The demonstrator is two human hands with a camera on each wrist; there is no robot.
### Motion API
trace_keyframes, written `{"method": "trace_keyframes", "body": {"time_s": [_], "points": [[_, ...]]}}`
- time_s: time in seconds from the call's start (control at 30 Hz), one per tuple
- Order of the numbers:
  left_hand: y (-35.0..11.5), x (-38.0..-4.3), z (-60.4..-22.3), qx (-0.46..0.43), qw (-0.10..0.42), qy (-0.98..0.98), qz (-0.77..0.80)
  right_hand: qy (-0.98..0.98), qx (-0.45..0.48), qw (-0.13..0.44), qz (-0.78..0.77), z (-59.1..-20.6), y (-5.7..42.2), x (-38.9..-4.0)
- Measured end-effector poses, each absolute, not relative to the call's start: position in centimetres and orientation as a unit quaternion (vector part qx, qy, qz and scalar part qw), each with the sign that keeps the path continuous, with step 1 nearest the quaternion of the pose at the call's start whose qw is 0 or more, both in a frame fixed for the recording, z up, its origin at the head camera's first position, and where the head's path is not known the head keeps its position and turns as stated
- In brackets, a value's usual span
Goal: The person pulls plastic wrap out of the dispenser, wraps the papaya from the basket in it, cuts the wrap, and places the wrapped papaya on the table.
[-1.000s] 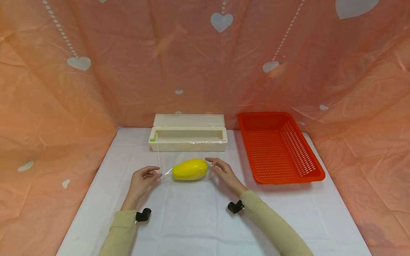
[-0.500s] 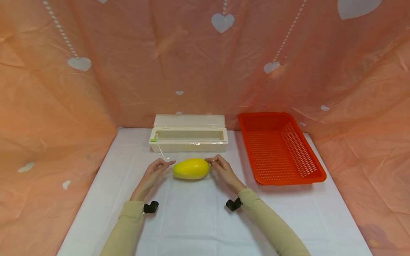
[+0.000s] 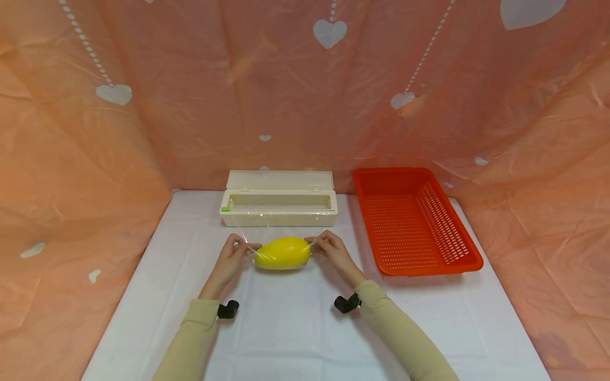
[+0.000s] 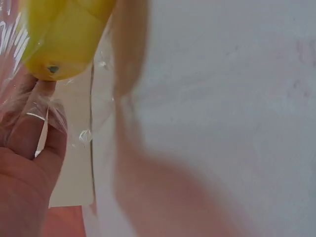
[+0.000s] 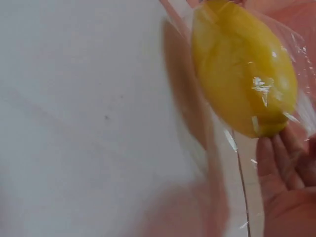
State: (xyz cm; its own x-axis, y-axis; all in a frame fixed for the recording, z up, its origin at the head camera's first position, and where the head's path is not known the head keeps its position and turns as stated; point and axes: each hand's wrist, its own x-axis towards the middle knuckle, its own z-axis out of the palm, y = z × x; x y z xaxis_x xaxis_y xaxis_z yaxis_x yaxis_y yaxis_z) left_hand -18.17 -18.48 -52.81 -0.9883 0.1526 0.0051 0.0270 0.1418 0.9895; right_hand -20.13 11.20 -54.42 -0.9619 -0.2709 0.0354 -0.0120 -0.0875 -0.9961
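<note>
Head view shows box (image 3: 278, 218) behind fruit (image 3: 283, 254), beside red basket (image 3: 402, 233).

1. Letters, brands, labels and numbers: none can be read in any view
2. The only signs that can be made out are pale heart symbols printed on the orange-pink backdrop (image 3: 286, 79), in the head view
3. Three hang from dotted lines: a left heart (image 3: 114, 94), a centre heart (image 3: 330, 34) and a right heart (image 3: 402, 100)
4. A large heart (image 3: 531, 13), towards the right, is cut by the top edge
5. Smaller ones stand lower, among them a middle heart (image 3: 265, 138) and a left-side heart (image 3: 94, 275)
</note>
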Motion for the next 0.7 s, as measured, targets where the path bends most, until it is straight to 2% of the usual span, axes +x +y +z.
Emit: {"method": "trace_keyframes", "body": {"time_s": [0.33, 0.7], "points": [[-18.6, -18.2, -53.9, -0.026, 0.04, 0.766, 0.641, 0.685, -0.005, 0.106, -0.72, -55.4, 10.8, -21.0], [-18.9, -18.9, -54.1, -0.044, 0.071, 0.759, 0.645, 0.654, 0.061, 0.129, -0.743, -56.0, 10.7, -21.5]]}}
